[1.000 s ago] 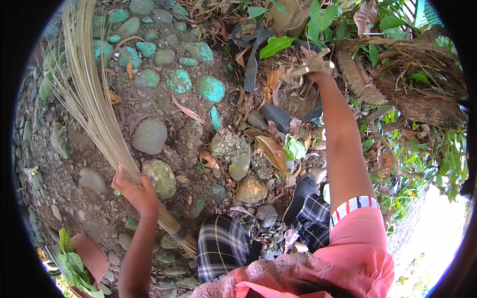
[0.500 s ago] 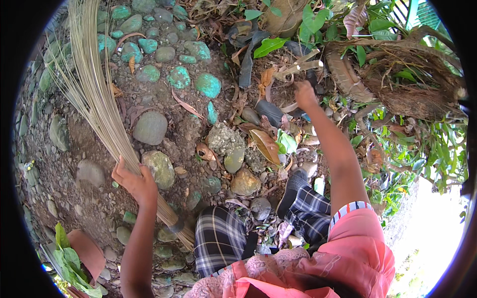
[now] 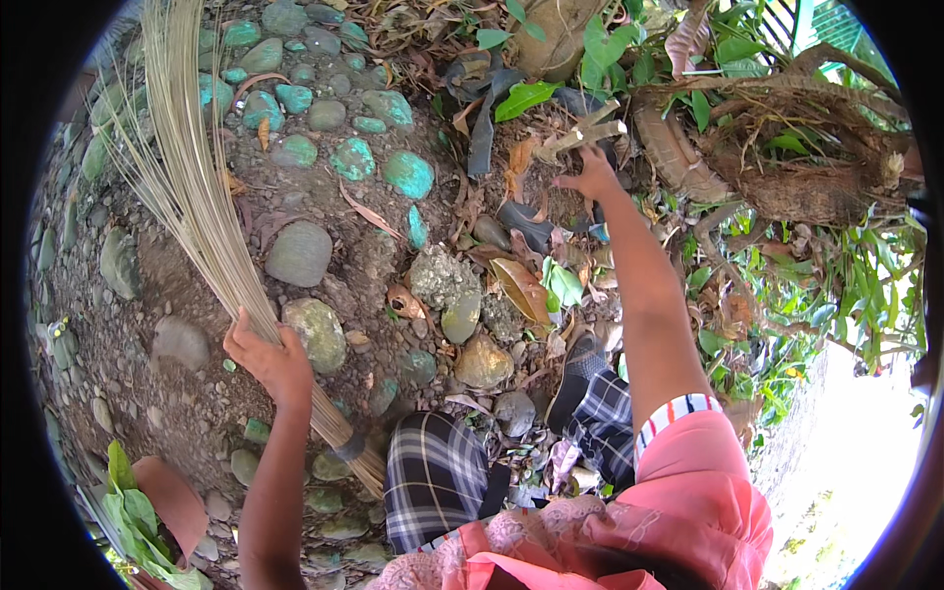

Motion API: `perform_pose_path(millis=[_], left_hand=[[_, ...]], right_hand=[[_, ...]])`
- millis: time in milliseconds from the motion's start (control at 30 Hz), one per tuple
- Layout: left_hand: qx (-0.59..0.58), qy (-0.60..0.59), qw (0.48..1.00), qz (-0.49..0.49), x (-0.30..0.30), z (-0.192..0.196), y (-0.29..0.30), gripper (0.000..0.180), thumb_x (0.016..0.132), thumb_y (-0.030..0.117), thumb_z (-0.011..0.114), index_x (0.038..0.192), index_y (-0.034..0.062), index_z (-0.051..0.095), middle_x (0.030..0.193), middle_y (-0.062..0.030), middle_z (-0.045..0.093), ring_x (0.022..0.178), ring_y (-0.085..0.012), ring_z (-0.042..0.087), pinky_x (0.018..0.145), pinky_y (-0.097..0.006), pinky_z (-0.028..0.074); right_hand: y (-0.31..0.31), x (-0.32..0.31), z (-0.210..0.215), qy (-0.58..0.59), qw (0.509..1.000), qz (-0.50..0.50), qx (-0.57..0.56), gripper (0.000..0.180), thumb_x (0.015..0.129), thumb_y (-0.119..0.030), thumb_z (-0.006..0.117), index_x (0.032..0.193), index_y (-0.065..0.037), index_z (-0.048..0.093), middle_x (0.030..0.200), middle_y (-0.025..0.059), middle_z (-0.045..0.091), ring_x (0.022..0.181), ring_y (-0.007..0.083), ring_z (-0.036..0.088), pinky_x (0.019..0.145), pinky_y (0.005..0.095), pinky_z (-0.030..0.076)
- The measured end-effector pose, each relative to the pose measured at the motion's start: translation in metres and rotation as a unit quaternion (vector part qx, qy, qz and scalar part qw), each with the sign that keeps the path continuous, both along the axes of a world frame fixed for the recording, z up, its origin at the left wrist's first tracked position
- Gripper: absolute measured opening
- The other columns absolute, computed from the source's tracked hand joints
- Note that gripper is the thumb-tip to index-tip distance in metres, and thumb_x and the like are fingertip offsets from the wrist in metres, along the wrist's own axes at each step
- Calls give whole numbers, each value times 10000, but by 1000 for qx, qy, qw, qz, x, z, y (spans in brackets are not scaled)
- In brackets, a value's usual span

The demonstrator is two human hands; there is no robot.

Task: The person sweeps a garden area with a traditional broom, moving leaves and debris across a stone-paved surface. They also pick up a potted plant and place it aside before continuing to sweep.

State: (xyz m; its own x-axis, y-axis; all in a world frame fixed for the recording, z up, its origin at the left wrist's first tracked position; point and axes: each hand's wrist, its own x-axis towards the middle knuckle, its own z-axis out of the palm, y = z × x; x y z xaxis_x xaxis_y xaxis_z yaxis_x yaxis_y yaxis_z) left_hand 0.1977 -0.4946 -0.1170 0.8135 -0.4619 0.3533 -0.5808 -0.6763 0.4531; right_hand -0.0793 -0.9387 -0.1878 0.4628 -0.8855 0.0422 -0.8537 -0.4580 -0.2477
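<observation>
My left hand is closed round a stick broom made of long, thin, pale ribs. The broom's bristles fan out toward the far left, and a dark band binds its butt end close to my knee. My right hand reaches forward over the leaf litter with thumb and fingers apart. Its fingertips are beside a short cut branch and partly hidden by it. I see nothing held in that hand. Dark strips and dry brown leaves lie close below it.
Grey and green-painted stones stud the bare soil. A gnarled root or trunk with leafy plants stands at the right. At the lower left is a reddish-brown curved object with green leaves. My shoe rests amid litter.
My right hand's fingers have spread from a closed shape, and the hand has shifted slightly forward and left toward the cut branch. My left hand keeps its hold on the stick broom.
</observation>
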Motion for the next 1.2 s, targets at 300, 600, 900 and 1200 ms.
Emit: perform_pose_path(millis=[300,600,900,1200], left_hand=[[-6,10,1000,-3,-1,2,1,520,780,23,545,1252,-65,342,1152,-226,345,1078,-376,379,931,-451,323],[-1,26,1000,11,0,3,0,540,779,30,552,1265,-51,332,1174,-235,327,1083,-379,375,937,-447,322],[-5,22,1000,9,0,0,1,545,768,39,548,1263,-53,342,1169,-246,327,1080,-400,372,936,-470,322],[-10,43,999,20,0,0,2,580,755,43,576,1276,-33,335,1184,-254,327,1095,-403,363,947,-472,312]], right_hand=[[68,9,65,342,887,205,234,326,693,-277,743,940,-81,662,1022,154,627,939,335,606,855,407,479],[7,118,154,119,967,220,-51,482,697,-370,744,1025,-42,618,862,183,658,852,285,651,732,390,509],[-63,143,87,290,918,25,268,1021,680,-611,667,1429,-106,191,1397,193,360,1236,339,423,983,440,385],[-57,135,66,376,908,121,136,798,621,-491,765,1285,-174,456,1312,185,431,1140,319,503,899,420,447]])
